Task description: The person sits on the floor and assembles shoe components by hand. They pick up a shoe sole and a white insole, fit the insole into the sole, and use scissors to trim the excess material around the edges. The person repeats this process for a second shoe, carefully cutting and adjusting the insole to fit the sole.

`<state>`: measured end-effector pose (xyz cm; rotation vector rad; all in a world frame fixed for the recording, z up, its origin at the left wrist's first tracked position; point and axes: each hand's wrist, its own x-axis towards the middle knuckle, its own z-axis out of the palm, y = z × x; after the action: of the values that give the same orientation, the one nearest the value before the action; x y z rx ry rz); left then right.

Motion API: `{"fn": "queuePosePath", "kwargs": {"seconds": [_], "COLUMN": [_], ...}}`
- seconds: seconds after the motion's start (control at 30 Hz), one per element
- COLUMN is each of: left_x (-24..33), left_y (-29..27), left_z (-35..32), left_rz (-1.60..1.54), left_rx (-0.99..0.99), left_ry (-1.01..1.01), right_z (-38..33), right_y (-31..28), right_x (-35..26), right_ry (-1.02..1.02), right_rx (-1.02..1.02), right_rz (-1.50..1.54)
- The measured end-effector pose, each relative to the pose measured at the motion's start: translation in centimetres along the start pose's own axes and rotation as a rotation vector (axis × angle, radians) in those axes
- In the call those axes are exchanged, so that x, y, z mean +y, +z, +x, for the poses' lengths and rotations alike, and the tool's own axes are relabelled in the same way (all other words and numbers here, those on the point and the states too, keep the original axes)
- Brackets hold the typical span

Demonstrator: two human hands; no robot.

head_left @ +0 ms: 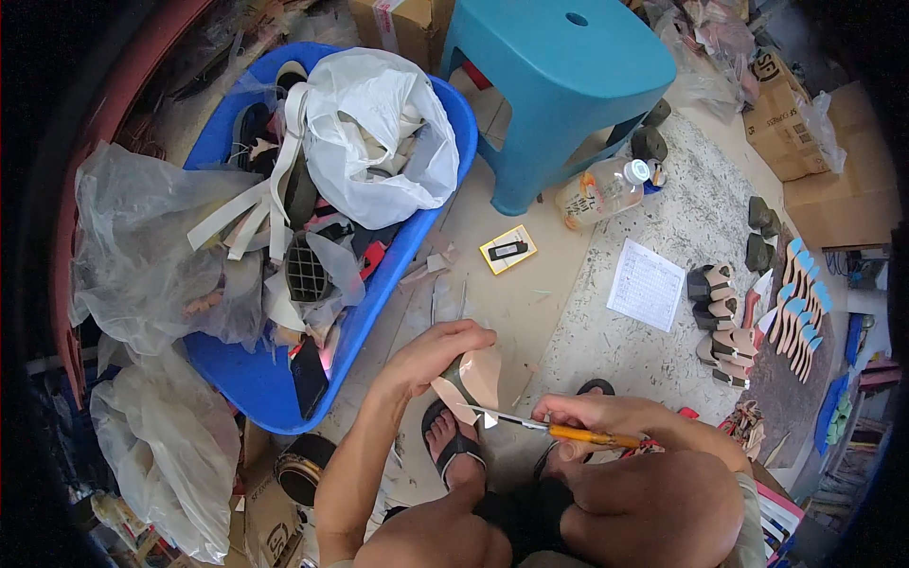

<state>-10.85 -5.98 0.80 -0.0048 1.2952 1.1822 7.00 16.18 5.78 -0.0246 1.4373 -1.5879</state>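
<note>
The left hand [431,355] is closed around a beige shoe-sole piece [471,383], fingers curled over its upper edge, holding it up above the floor [511,303] in front of the person's knees. The right hand [587,417] is wrapped tight on the orange handle of a utility knife [559,432], whose blade tip touches the lower edge of the sole piece. Directly below the sole piece a sandalled foot [453,440] rests on the floor; a second foot shows just right of it, partly hidden by the right hand. Left of the sole piece stands a blue plastic tub [270,379], filled with offcuts, straps and a white plastic bag [379,133]. Clear plastic bags [142,246] lie further left of the tub. Above the sole piece, on the floor, lies a small yellow card with a black item [507,250]. Further above stands a teal plastic stool [559,85], with a plastic bottle [601,192] lying on its side at its foot. Right of the sole piece a printed paper sheet [646,284] lies on a speckled mat [701,218], and beyond it are rows of stacked shoe heels and soles [724,327]. Cardboard boxes [795,123] stand at the far upper right.
</note>
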Motion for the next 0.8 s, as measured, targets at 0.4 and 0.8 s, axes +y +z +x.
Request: {"fn": "queuePosePath", "kwargs": {"seconds": [0.4,0.8], "left_x": [0.1,-0.8], "left_y": [-0.4,-0.4], "left_z": [-0.2,0.1], "left_rz": [-0.025,-0.016], "left_rx": [0.035,0.051], "left_ry": [0.071,0.086], "right_z": [0.3,0.4], "right_y": [-0.1,0.2], "right_x": [-1.2,-1.3], "right_ry": [0.040,0.069], "right_rx": [-0.016,0.020], "right_rz": [0.027,0.035]}}
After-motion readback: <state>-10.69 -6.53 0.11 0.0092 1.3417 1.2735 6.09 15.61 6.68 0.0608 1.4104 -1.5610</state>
